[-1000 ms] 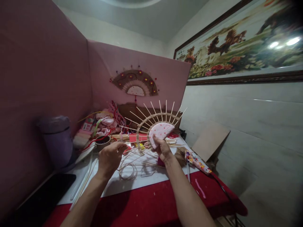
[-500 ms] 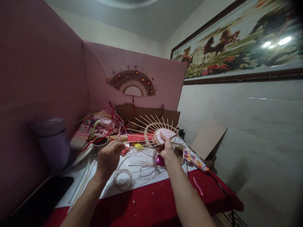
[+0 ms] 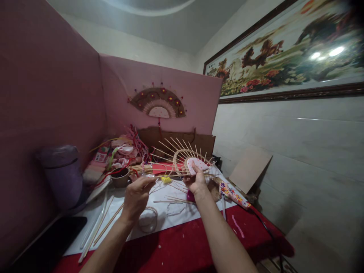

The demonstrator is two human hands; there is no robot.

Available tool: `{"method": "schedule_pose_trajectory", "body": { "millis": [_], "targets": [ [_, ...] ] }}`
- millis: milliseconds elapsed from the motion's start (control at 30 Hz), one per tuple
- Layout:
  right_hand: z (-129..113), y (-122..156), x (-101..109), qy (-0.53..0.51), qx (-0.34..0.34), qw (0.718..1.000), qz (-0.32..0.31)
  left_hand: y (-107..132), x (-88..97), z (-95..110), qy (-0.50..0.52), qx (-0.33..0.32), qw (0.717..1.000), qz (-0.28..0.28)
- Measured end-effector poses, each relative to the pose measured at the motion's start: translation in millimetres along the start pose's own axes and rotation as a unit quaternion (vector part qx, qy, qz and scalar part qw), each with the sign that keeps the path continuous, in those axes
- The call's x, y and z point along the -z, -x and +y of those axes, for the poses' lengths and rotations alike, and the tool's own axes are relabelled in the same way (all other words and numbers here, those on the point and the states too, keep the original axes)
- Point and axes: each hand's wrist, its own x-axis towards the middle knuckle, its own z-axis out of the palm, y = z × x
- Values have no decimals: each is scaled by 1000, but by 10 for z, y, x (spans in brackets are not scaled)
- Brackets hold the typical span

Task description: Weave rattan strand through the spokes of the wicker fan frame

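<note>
My right hand (image 3: 197, 182) grips a half-made fan (image 3: 196, 165), thumb on its pink dotted half-round base and fingers hidden beneath. Thin wooden sticks (image 3: 178, 146) spread from the base, and a band of tan twine (image 3: 176, 157) curves across them. My left hand (image 3: 138, 197) is closed in a pinch left of the fan. A thin tan strand that looks like twine runs from its fingertips toward the fan's lower edge. Below lies a coil of twine (image 3: 148, 220) on the white sheet (image 3: 170, 216), partly behind my left hand.
Loose sticks (image 3: 170, 201), a yellow piece (image 3: 166, 179) and a flower-patterned glue gun (image 3: 234, 195) lie about. At left are a brown cup (image 3: 120, 177), a purple tumbler (image 3: 61, 174), glue sticks (image 3: 92, 227) and a black phone (image 3: 54, 239). A finished fan (image 3: 159, 104) hangs behind.
My left hand has shifted slightly right and down, nearer the fan, still pinching. The fan has tilted a little in my right hand. The view has shifted slightly.
</note>
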Motion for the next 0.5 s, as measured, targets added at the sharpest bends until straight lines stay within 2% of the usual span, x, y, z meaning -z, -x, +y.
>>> {"method": "schedule_pose_trajectory", "body": {
  "millis": [100, 267, 367, 500],
  "targets": [
    [86, 94, -115, -54, -64, 996, -9, 61, -99, 1, -23, 10, 998, -53],
    [235, 235, -255, -72, -101, 989, -81, 168, -216, 97, -82, 11, 986, -146],
    [279, 285, -282, -76, -98, 987, -98, 201, -242, 131, -98, 14, 983, -158],
    [303, 305, -288, -77, -90, 986, -113, 196, -227, 153, -105, -12, 985, -139]
  ]
}}
